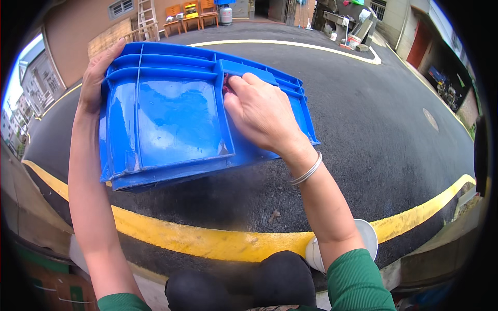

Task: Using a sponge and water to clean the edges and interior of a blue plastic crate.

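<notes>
A blue plastic crate [177, 112] is held up in front of me, tilted, with a ribbed side facing me. Its panels look wet and shiny. My left hand [102, 74] grips the crate's left end, thumb over the upper edge and the other fingers hidden behind. Against the recessed middle section, my right hand [260, 109] pinches a dark red cloth [227, 83]. Only a small bit of the cloth shows past the fingers; the rest is covered by the hand.
A white bucket [316, 252] stands by my right knee, partly hidden by my forearm. A yellow painted line [202, 239] crosses the asphalt [373, 128] before my knees. Farther off are wooden chairs [190, 15], a ladder [147, 17], a gas cylinder [225, 15] and an outdoor sink [338, 17].
</notes>
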### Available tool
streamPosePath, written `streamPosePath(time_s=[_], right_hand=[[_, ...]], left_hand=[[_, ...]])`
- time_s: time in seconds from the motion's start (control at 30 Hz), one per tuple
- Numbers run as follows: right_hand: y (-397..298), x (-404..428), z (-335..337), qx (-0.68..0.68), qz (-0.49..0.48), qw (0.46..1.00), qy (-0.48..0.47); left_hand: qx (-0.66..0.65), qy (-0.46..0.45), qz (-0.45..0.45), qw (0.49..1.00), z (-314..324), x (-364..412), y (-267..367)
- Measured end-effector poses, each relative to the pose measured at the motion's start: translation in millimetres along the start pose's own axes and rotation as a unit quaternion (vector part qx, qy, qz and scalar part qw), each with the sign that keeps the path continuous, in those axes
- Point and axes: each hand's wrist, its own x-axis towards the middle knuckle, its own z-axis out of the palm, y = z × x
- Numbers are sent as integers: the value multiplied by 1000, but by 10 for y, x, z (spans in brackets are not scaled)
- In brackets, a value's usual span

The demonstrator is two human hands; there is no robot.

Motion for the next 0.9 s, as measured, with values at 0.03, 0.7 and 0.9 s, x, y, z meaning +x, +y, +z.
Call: streamPosePath(time_s=[0.03, 0.7, 0.9], right_hand=[[17, 0, 17, -1, 3, 1000, 3], [-144, -163, 89, -54, -46, 995, 65], [209, -99, 135, 138, -148, 978, 51]], left_hand=[[0, -4, 1, 1000, -3, -3, -6], [19, 42, -14, 999, 35, -58, 53], [12, 56, -19, 998, -79, -47, 7]])
